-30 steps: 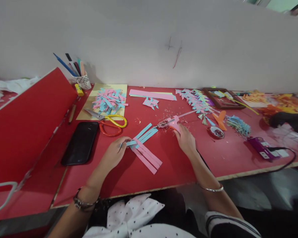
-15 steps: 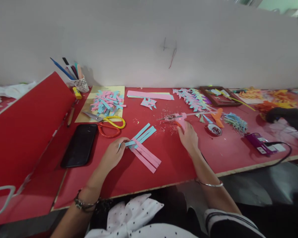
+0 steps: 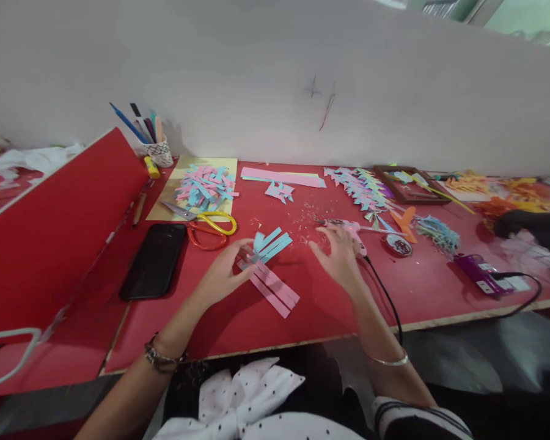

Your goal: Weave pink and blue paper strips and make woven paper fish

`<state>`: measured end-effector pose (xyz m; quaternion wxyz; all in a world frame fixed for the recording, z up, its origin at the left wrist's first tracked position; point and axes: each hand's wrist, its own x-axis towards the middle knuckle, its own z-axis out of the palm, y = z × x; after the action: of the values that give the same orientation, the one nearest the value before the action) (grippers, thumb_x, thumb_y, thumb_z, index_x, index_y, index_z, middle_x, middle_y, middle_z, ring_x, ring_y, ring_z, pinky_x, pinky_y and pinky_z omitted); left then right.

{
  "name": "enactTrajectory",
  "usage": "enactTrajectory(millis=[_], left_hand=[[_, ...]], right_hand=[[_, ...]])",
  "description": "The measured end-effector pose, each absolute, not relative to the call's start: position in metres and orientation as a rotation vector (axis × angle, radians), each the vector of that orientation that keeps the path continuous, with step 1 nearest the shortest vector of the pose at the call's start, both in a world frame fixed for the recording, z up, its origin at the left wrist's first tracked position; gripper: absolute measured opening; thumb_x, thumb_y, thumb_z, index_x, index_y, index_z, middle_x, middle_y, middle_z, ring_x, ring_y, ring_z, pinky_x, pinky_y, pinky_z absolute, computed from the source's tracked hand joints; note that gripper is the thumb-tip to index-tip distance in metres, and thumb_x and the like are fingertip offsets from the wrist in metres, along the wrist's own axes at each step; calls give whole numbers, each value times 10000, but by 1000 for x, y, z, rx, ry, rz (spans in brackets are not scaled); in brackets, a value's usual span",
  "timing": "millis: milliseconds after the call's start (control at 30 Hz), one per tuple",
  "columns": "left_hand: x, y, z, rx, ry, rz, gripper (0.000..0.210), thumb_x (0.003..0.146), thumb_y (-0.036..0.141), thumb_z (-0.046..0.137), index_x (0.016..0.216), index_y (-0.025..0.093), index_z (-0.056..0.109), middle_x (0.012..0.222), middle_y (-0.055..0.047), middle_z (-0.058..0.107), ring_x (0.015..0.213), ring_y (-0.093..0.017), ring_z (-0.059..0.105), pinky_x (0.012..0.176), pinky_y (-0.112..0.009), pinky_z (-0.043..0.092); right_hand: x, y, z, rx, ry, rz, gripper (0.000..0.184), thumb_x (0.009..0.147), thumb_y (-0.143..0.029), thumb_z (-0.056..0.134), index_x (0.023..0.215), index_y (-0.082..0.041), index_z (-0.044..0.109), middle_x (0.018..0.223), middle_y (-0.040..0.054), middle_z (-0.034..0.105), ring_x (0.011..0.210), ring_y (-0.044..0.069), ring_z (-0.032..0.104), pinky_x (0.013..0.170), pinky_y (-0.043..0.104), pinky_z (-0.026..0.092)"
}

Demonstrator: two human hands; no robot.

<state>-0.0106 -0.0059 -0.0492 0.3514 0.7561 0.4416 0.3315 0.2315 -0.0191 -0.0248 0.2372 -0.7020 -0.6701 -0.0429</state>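
Note:
Pink paper strips (image 3: 275,287) and light blue paper strips (image 3: 275,244) lie crossed on the red table, joined at their left ends. My left hand (image 3: 227,272) has its fingers and thumb around that joined end, where a short blue end curls upward; part of the grip is hidden. To the right, my right hand (image 3: 339,253) holds nothing, its thumb spread from the fingers. Just beyond its fingertips a pink glue gun (image 3: 355,231) lies on its side, with a glue stick out of its back and a black cord.
Yellow-and-red-handled scissors (image 3: 211,223) and a black phone (image 3: 153,261) lie left of my left hand. Cut paper pieces (image 3: 206,186) are heaped on a yellow sheet. A small round dish (image 3: 398,244) and a purple power strip (image 3: 483,274) are at right. A red board (image 3: 59,226) stands at left.
My right hand has let go of the glue gun, which now lies on the table. The blue end at my left hand has been turned upward. The view has shifted slightly.

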Motion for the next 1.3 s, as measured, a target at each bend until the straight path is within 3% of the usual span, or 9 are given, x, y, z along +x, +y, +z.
enactTrajectory(millis=[100, 333, 533, 800, 1100, 1300], left_hand=[[-11, -5, -56, 2051, 1147, 858, 419, 730, 268, 459, 1130, 147, 429, 960, -72, 600, 852, -163, 569, 769, -312, 465], [-18, -3, -65, 2310, 1225, 744, 259, 755, 175, 419, 978, 154, 550, 909, -74, 606, 833, -173, 575, 752, -314, 473], [-18, -1, -68, 2474, 1216, 644, 277, 752, 116, 435, 982, 174, 579, 903, -65, 596, 820, -169, 569, 734, -297, 471], [-19, 0, -70, 2544, 1201, 601, 257, 732, 77, 457, 921, 170, 605, 897, -68, 582, 815, -172, 560, 721, -300, 472], [-18, -1, -69, 2538, 1205, 634, 258, 738, 73, 447, 923, 169, 599, 895, -66, 587, 816, -170, 564, 728, -300, 476], [-18, 0, -69, 2542, 1218, 604, 267, 718, 59, 448, 900, 179, 602, 888, -55, 587, 804, -164, 564, 712, -288, 477]], right_hand=[[210, -17, -22, -1755, -1839, 40, 245, 798, -350, 422, 964, -222, 550, 1016, 74, 575, 991, 226, 497, 865, 401, 308], [203, -10, -19, -1736, -1852, 129, 239, 802, -217, 381, 922, -205, 587, 929, 65, 598, 906, 195, 535, 826, 380, 310], [193, -3, -18, -1541, -2325, 125, 400, 796, -106, 343, 989, -305, 632, 1181, 51, 493, 1074, 200, 421, 884, 408, 256], [174, -6, -34, -1419, -2604, 174, 351, 816, -190, 380, 1001, -341, 638, 1298, 36, 410, 1174, 231, 323, 976, 503, 117], [188, -3, -30, -1638, -2413, 9, 323, 764, -195, 410, 975, -275, 641, 1249, 74, 452, 1139, 238, 364, 973, 550, 79], [180, -5, -32, -1501, -2535, 114, 331, 787, -244, 412, 1046, -317, 607, 1277, 61, 427, 1152, 241, 355, 970, 552, 91]])
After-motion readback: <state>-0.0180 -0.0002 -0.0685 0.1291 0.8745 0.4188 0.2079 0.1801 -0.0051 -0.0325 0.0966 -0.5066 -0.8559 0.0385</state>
